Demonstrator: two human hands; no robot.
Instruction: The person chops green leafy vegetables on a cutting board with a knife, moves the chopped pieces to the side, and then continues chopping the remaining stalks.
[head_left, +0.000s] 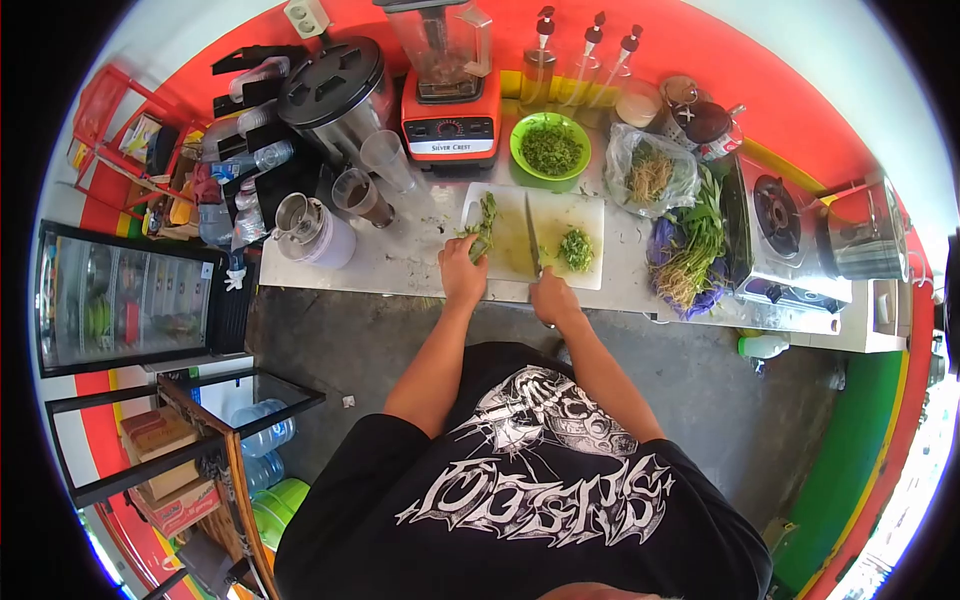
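Observation:
My left hand is closed around a bunch of green herbs at the left edge of the white cutting board. In my right hand, at the board's front edge, is the handle of a knife. The blade points away from me and lies over the middle of the board. To the right of the blade sits a small heap of chopped greens. Behind the board stands a lime-green bowl filled with chopped herbs.
A red blender stands at the back, with pump bottles beside it. On the right are a plastic bag of roots, leafy stalks and a gas stove. Cups and a white tub stand left.

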